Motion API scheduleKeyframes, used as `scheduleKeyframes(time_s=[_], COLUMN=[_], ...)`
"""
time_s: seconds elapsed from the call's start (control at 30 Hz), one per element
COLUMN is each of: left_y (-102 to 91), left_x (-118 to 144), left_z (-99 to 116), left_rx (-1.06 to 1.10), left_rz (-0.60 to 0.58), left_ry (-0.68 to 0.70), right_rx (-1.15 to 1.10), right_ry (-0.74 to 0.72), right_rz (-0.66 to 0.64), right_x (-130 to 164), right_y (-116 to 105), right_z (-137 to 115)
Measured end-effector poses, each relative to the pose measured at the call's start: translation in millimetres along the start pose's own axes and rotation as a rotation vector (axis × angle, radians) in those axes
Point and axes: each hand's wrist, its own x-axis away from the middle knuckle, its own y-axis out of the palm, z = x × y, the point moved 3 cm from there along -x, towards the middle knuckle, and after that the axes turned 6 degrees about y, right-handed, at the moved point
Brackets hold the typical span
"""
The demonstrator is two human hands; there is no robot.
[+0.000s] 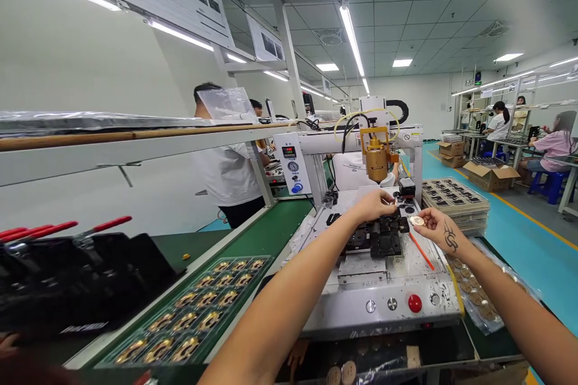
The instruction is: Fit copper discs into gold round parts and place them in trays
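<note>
My right hand [437, 230] pinches a pale round disc [416, 221] by its edge, at the right side of the machine bed. Reaching over the black fixture [386, 236], my left hand [377, 203] has its fingertips closed beside the small dark round parts at the back. Something small and shiny shows at those fingertips, too small to name. Above and behind the hands hangs the machine's gold-coloured cylindrical head [376, 159]. A thin orange-red stick [421, 251] lies on the bed below my right hand.
A tray of gold round parts [186, 320] lies on the green belt [253, 230]. On the right are stacked trays [456, 207] and a plastic bag of round discs [481, 295]. The machine front has a red button [414, 303]. Red-handled clamps [111, 224] stand left. Other people work beyond.
</note>
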Motion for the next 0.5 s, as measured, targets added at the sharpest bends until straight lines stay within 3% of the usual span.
scheduleKeyframes(time_s=[0.23, 0.37, 0.5], left_y=[-39.1, -54.2, -65.2], left_x=[58, 102, 149], left_z=[9, 10, 9], left_rx=[0.263, 0.333, 0.354], left_rz=[0.159, 0.221, 0.264], left_ry=[0.049, 0.058, 0.042], right_rx=[0.255, 0.369, 0.463], right_ry=[-0.033, -0.072, -0.125], right_rz=[-0.328, -0.484, -0.479], right_x=[-65, -73, -70], right_y=[36, 39, 38], right_z=[2, 0, -3])
